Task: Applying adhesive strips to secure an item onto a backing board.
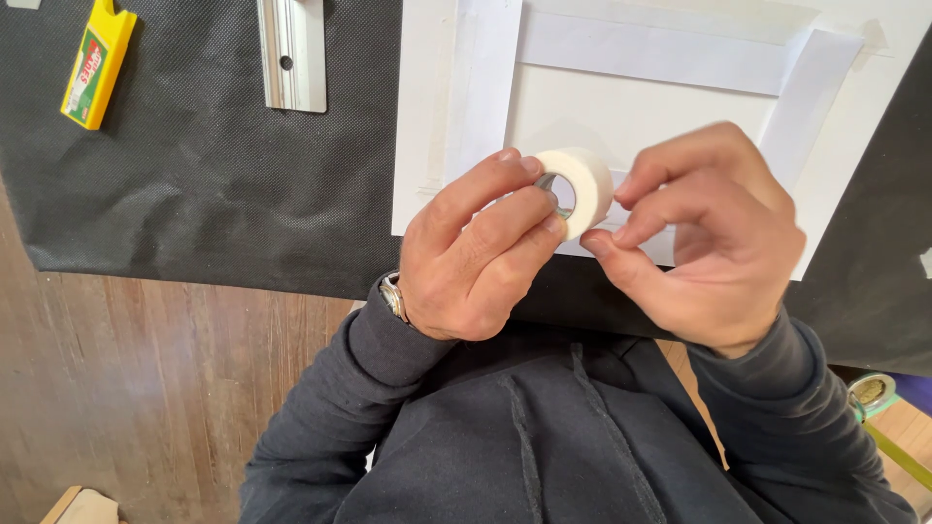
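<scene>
A small roll of white tape (pixel 582 184) is held up in front of me between both hands. My left hand (pixel 476 252) grips its left side, fingers curled around the core, a wristwatch on that wrist. My right hand (pixel 704 238) pinches at the roll's right edge with thumb and forefinger. Behind the roll lies a white board (pixel 621 107) with strips of white tape stuck on it in a frame shape.
A black fabric mat (pixel 194 175) covers the wooden floor (pixel 146 388). A yellow blade case (pixel 95 63) lies at the top left, a metal ruler end (pixel 291 53) beside it. A green-rimmed round object (pixel 872 393) sits at the lower right.
</scene>
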